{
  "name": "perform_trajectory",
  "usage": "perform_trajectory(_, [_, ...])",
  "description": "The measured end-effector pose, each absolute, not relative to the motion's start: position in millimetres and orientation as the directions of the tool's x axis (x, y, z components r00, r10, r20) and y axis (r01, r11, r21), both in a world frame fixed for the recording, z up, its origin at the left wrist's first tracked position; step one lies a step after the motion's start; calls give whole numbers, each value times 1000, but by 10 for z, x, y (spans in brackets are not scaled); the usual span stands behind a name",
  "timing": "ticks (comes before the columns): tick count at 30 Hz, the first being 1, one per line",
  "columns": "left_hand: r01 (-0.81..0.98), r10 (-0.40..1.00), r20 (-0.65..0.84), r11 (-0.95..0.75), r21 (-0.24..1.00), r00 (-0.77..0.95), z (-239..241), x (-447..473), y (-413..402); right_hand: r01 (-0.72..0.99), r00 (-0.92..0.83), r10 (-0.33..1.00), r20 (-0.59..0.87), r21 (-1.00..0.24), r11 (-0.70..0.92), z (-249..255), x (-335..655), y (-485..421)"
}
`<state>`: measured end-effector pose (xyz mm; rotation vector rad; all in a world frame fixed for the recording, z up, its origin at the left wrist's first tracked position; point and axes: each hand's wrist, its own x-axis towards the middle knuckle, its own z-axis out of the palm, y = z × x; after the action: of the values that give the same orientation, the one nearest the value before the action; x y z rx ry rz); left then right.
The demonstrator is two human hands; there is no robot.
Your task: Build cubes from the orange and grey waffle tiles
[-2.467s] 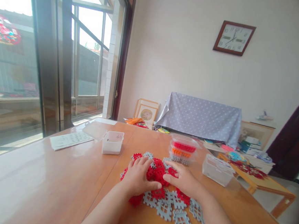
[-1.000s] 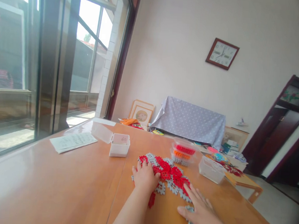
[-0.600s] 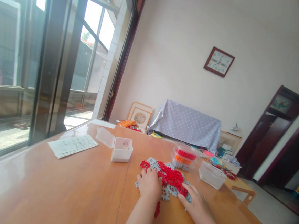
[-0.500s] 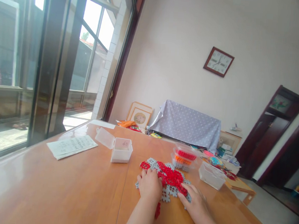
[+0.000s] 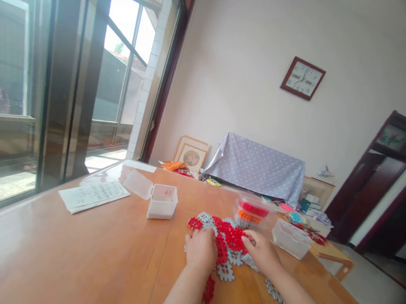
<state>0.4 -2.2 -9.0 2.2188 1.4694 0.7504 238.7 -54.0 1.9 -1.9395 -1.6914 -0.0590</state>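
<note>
My left hand (image 5: pixel 200 250) lies palm down on the tiles (image 5: pixel 230 237), fingers curled. My right hand (image 5: pixel 263 253) touches the red ones, fingers bent. I can't tell if either holds one. The tiles are red and grey, piled on the table (image 5: pixel 93 246). The box (image 5: pixel 163 201) has writing too small to read.

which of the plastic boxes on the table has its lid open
The white box left of the tile pile: its hinged lid is flipped back. The stacked tubs and the clear box on the right look closed.
</note>
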Motion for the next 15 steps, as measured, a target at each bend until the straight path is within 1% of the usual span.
perform_trajectory(4, [707,920,232,-391,590,316,-54,-4,-29,924,209,862,463,-382,-18,16,2525,-391])
perform_trajectory(8, [722,912,272,-410,557,308,-2,-13,-38,902,228,815,533,-432,29,72,2673,-305])
perform_trajectory(11, [733,909,274,-415,539,314,37,-17,-47,885,282,766,577,-466,25,173,2818,-267])
perform_trajectory(15, [753,910,274,-411,513,310,47,-9,-58,854,359,736,574,-521,-10,293,2978,-239])
